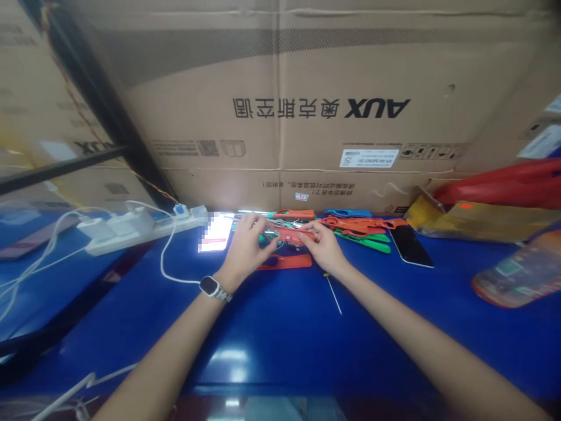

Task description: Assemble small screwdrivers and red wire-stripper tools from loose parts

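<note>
1. Power strip (144, 229), count 1, with white chargers plugged in. It lies left of the lit phone (214, 234).
2. Left hand (246, 245), with a watch (210, 286) on the wrist, is just right of the lit phone. Its fingers are pinched on the left end of the red strip (293, 235).
3. The red strip, count 1, is held just above the blue table (280, 339), right of the lit phone. Its long axis runs left to right and spans the gap between the hands. Neither hand is nearer, since each has one end.
4. Second red piece (284, 262), count 1, lies flat on the table under the held one.
5. Right hand (322, 245) is further right of the lit phone and closed on the strip's right end.
6. Loose pile (363, 225), beyond the right hand. Blue 1, green about 2, orange 3 or more; blur prevents a firm count.
7. Thin rod (333, 294), count 1. Dark phone (411, 245), count 1, far right of the lit phone.
</note>
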`<state>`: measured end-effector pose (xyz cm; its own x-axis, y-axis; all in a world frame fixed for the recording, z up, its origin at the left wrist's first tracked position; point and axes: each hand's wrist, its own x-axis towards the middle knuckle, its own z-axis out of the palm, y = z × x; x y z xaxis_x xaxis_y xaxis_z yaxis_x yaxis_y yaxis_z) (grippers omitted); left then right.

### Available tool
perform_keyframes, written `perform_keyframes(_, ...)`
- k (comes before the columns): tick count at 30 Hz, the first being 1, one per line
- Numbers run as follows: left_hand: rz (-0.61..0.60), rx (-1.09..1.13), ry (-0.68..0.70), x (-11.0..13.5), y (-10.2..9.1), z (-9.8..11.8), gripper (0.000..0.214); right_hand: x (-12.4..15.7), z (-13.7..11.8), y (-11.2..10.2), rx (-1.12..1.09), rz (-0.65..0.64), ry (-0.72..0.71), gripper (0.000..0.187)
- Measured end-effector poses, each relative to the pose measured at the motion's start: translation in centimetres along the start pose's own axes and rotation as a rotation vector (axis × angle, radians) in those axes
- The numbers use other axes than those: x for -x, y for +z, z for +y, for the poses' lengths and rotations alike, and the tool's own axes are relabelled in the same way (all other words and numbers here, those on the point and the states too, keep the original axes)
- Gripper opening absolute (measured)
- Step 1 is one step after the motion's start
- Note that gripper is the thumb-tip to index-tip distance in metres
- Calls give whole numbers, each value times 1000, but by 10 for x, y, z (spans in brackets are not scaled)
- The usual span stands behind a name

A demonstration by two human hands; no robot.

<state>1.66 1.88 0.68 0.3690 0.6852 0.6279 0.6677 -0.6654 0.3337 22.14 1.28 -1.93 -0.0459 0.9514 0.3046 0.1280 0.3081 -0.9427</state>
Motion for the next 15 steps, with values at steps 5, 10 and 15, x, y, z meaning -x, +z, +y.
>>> perform_keyframes(5,36,212,-163,7,17,6,9,7,0,16,59,89,-25,24)
perform_keyframes(10,169,296,-199,6,31,15,12,10,-2,16,55,152,-17,23)
perform_keyframes(15,198,340,-223,4,37,18,11,14,-5,17,64,187,-9,21)
